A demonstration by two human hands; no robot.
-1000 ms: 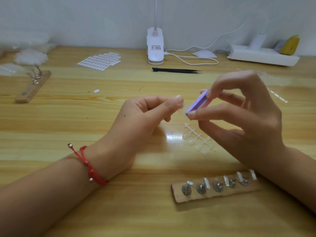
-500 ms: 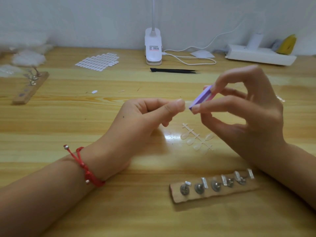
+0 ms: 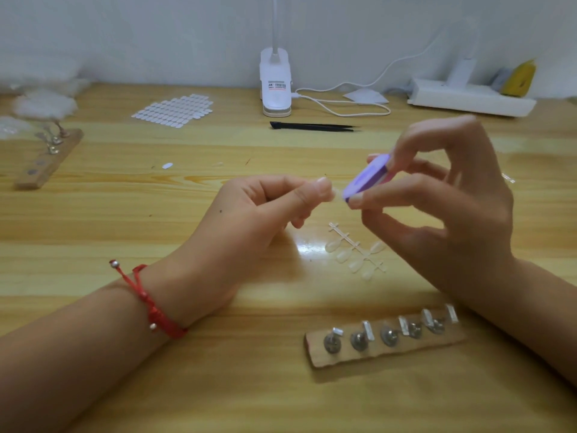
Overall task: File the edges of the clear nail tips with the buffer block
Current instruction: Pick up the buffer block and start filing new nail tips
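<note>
My left hand (image 3: 249, 220) pinches a small clear nail tip (image 3: 336, 194) between thumb and forefinger, above the middle of the wooden table (image 3: 93, 220). My right hand (image 3: 443, 214) grips a purple buffer block (image 3: 367, 179) between thumb and index finger. The block's lower end touches the tip's free edge. A clear sprue with several more nail tips (image 3: 356, 253) lies flat on the table just below both hands.
A wooden strip with several metal clip stands (image 3: 387, 337) lies near my right forearm; a second strip (image 3: 46, 154) is at far left. Black tweezers (image 3: 312, 126), a white clip lamp (image 3: 276, 85), its cable, a sheet of adhesive tabs (image 3: 175, 110) and a power strip (image 3: 471, 100) sit at the back.
My right hand has shifted the buffer block slightly up and back down against the nail tip. My left hand stays in place, still pinching the tip.
</note>
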